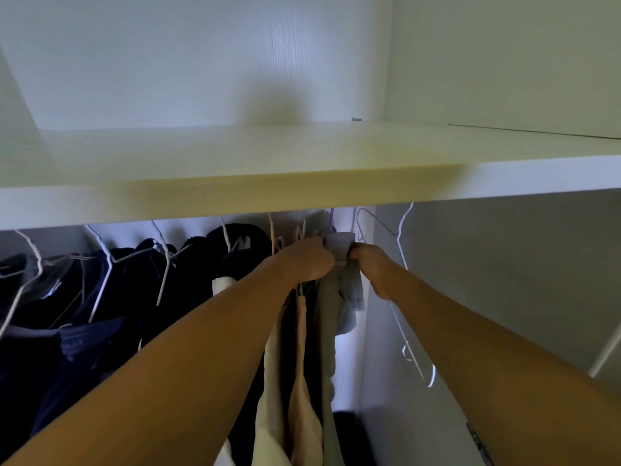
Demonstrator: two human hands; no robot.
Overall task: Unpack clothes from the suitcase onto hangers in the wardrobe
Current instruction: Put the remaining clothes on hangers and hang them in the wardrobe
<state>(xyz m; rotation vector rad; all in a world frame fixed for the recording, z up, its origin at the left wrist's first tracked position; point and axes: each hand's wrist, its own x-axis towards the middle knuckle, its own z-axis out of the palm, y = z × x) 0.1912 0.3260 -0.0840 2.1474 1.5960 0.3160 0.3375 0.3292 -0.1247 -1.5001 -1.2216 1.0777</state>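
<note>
White wardrobe (504, 45) walls rise ahead of me, with a pale shelf (235, 169) running across above the hanging space. Below it, from the left, dark navy clothes (84, 297) hang on white wire hangers (104, 264), then cream garments (302, 381) drape down between my arms. My left hand (307, 260) is curled tight on one side of a grey garment (339, 280) and my right hand (368, 260) grips the other side — the garment sits bunched between both fists, just under the shelf, on a purple hanger (332, 220). Further right, bare white hangers (400, 250) dangle against the side wall.
</note>
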